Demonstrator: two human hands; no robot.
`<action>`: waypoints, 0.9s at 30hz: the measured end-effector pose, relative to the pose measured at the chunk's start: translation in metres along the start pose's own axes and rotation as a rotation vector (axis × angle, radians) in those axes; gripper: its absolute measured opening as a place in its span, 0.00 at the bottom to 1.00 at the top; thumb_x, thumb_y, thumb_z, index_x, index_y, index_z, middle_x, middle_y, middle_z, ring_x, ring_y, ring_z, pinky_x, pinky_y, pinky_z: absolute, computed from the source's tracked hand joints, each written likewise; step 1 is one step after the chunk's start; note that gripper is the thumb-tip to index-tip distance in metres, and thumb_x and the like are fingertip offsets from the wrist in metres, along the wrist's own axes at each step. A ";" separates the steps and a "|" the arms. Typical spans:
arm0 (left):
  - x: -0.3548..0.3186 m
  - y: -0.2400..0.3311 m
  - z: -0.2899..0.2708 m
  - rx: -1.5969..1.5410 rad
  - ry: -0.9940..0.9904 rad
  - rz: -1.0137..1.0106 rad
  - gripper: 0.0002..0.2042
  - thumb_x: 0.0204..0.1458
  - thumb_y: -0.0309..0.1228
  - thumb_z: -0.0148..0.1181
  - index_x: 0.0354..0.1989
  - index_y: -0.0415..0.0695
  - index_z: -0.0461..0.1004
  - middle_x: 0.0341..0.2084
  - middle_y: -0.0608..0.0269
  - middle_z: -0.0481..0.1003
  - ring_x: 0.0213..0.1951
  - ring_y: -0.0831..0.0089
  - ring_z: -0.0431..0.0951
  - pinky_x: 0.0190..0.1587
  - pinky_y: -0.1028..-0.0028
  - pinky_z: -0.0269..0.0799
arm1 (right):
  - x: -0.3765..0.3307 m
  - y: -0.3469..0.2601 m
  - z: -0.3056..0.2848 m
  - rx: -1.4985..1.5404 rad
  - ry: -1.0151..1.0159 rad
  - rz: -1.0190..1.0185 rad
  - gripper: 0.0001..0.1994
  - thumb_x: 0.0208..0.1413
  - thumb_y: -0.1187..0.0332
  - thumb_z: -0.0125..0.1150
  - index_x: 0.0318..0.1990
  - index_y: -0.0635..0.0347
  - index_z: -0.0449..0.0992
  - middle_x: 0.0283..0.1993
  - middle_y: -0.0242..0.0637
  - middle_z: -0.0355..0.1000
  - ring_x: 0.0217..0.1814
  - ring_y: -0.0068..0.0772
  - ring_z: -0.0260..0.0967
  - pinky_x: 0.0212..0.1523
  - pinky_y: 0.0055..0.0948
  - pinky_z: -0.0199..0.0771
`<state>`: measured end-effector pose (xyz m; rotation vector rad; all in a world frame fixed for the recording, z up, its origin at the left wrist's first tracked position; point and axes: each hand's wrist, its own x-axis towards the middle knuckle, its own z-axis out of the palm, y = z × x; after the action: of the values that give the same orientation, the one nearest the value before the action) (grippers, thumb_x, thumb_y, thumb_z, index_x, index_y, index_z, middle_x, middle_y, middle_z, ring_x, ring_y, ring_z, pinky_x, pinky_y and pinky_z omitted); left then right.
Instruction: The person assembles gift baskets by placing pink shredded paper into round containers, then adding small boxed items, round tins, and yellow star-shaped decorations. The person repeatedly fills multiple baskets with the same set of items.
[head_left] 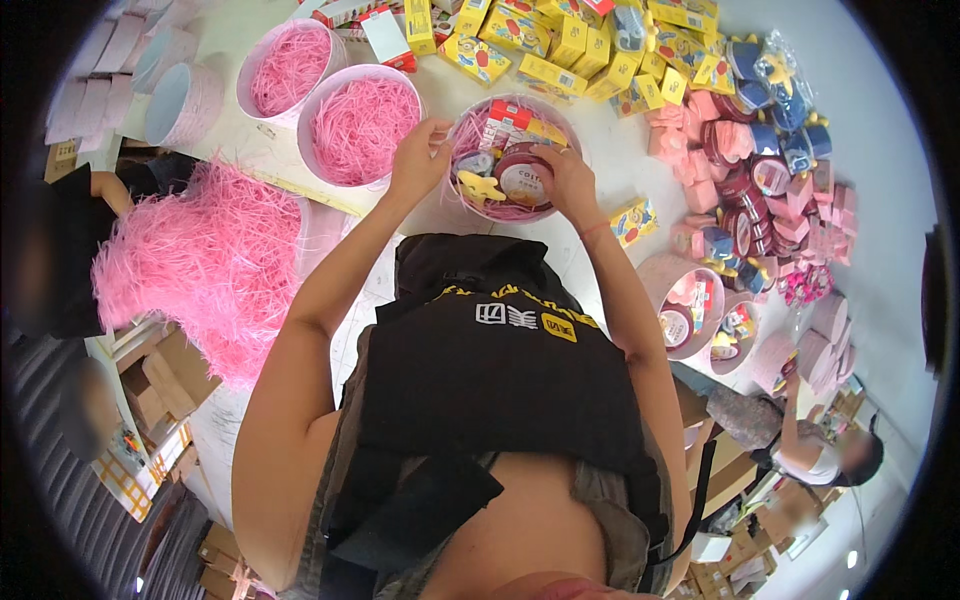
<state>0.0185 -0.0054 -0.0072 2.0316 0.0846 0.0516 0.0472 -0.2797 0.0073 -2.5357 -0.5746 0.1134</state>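
Under the right hand (565,180), fingers curled pinching the round tin (525,180), seat it flat in the pink box (480,210) while the left hand (418,158) grips the rim just beside.

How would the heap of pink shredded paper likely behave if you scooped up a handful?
The heap of pink shredded paper looks like thin loose strands, so probably very light and floppy. Strands would likely cling, trail and shed, since its edges already straggle across the table.

Head-worn fisheye looks steeply down, close over the white table (640,170).
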 end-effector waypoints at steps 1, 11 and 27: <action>-0.005 0.000 0.001 -0.005 0.010 -0.006 0.16 0.54 0.25 0.60 0.52 0.38 0.72 0.46 0.51 0.77 0.48 0.61 0.79 0.45 0.67 0.77 | 0.001 0.003 0.001 0.000 -0.022 -0.015 0.14 0.55 0.65 0.60 0.49 0.52 0.79 0.46 0.39 0.77 0.49 0.45 0.74 0.50 0.39 0.75; -0.058 -0.033 0.035 -0.108 0.044 -0.168 0.29 0.57 0.29 0.59 0.66 0.39 0.56 0.56 0.46 0.67 0.45 0.60 0.78 0.37 0.69 0.80 | -0.037 0.008 0.006 0.230 0.345 0.069 0.13 0.59 0.65 0.59 0.50 0.58 0.78 0.49 0.44 0.77 0.49 0.44 0.74 0.49 0.36 0.75; -0.086 0.027 0.097 -0.155 -0.695 -0.523 0.35 0.51 0.20 0.50 0.67 0.52 0.44 0.55 0.48 0.67 0.48 0.58 0.77 0.39 0.62 0.83 | -0.326 0.129 0.015 1.819 1.673 0.938 0.27 0.60 0.60 0.56 0.61 0.70 0.61 0.55 0.55 0.70 0.52 0.59 0.74 0.49 0.42 0.82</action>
<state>-0.0585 -0.1115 -0.0262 1.7157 0.1611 -0.9366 -0.2020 -0.5093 -0.0838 -0.3267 0.9875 -0.7104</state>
